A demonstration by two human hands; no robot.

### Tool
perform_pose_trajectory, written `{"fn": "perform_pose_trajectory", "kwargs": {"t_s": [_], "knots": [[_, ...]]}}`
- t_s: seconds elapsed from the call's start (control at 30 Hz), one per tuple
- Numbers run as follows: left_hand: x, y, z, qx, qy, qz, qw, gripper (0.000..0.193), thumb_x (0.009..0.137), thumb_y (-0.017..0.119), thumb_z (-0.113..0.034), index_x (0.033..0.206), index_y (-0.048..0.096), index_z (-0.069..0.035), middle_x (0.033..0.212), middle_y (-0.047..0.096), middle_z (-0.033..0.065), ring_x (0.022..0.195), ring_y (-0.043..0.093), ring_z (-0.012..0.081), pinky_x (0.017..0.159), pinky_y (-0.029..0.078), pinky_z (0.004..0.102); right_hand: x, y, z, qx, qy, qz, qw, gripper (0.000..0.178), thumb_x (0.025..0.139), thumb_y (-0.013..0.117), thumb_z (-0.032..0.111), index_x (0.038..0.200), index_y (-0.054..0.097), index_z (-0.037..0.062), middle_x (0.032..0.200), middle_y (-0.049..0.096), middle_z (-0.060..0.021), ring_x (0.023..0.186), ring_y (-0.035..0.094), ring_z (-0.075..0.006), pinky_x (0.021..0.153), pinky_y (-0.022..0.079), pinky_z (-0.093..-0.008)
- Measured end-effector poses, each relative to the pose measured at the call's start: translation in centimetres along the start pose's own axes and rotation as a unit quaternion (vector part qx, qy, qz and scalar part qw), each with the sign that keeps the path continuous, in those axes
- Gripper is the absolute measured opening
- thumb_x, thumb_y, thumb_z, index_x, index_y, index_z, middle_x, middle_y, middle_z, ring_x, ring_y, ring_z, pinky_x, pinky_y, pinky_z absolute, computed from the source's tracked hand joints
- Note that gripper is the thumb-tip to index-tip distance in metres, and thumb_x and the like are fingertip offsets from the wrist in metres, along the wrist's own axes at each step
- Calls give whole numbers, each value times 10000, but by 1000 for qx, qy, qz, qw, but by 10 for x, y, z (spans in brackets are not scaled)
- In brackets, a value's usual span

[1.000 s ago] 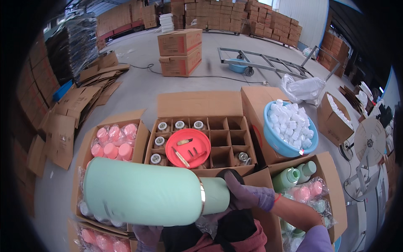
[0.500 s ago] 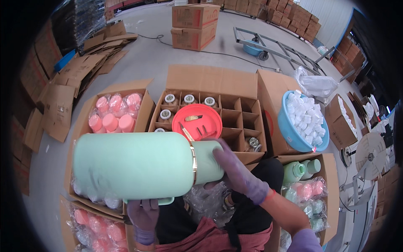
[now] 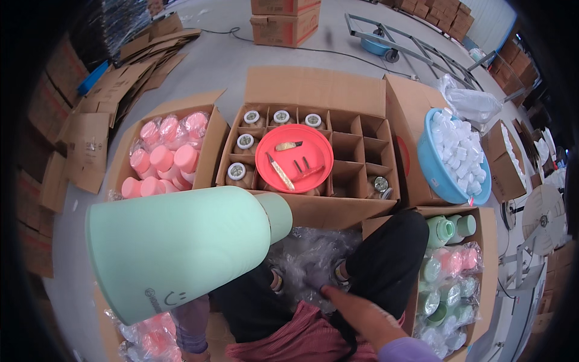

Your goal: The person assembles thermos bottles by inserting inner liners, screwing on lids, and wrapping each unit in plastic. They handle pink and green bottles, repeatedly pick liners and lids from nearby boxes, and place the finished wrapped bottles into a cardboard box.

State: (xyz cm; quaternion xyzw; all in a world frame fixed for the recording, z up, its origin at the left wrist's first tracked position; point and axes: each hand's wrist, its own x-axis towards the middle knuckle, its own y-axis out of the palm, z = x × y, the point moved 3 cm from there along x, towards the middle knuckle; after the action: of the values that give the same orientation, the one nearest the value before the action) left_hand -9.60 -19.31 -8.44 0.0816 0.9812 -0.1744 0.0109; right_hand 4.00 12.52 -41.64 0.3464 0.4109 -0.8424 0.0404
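A large mint-green vacuum flask (image 3: 175, 247) lies tilted across the left front, its cup lid (image 3: 278, 218) pointing right. My left hand (image 3: 192, 314), in a purple-grey glove, holds the flask from beneath; its fingers are mostly hidden behind the body. Between my knees, my right hand (image 3: 318, 281) reaches down to a heap of clear plastic bags (image 3: 295, 247). Its gloved fingers are blurred and partly hidden, so their grip cannot be made out.
Ahead, a divided carton (image 3: 313, 202) holds glass-like bottles and a red round tray (image 3: 319, 145) with a knife and small tools. Pink-lidded bottles (image 3: 161, 158) fill the left carton. At right are a blue basin (image 3: 434, 166) of white pieces and green bottles (image 3: 439, 232).
My right hand has left the flask's lid and dropped to the plastic bags between my knees. The flask has tilted, its base now lower and nearer. The view has shifted.
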Motion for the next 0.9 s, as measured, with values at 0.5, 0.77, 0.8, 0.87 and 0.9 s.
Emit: {"fn": "perform_pose_trajectory", "kwargs": {"t_s": [0.5,0.77,0.8,0.87,0.9], "knots": [[-26,89,-74,261,548,165,777,299,890,566,-161,1155,652,-270,1038,662,-10,1019,635,234,1139,177,684,-130,-496,111,633,-258,-109,722,309,962,615,168,1209,606,-17,1152,671,-97,1041,671,-198,918,539,-358],[-7,52,-198,46,310,360,879,142,915,573,-86,1037,638,-53,922,655,84,908,639,227,983,439,414,-148,-494,100,486,-297,-130,811,272,942,666,175,1152,667,2,1088,695,-46,1048,654,-175,962,510,-344],[8,51,-202,-111,210,341,910,221,871,650,-103,1071,638,-11,959,645,135,986,637,245,1088,411,371,-149,-490,108,452,-309,-123,828,288,937,674,177,1164,666,-1,1076,696,-40,1050,649,-170,967,505,-336],[81,76,-234,-2,280,139,950,649,891,683,-167,1443,412,38,1331,521,193,1239,542,298,1049,443,398,-149,-491,101,361,-314,-112,871,386,928,687,181,1255,611,-10,1173,656,-53,1105,624,-176,976,499,-333],[110,116,-252,-212,165,224,937,841,878,714,-167,1544,236,18,1410,447,191,1307,490,297,1033,459,384,-150,-491,95,320,-316,-103,887,440,923,693,183,1300,583,-14,1221,637,-60,1132,612,-179,981,496,-332]]}}
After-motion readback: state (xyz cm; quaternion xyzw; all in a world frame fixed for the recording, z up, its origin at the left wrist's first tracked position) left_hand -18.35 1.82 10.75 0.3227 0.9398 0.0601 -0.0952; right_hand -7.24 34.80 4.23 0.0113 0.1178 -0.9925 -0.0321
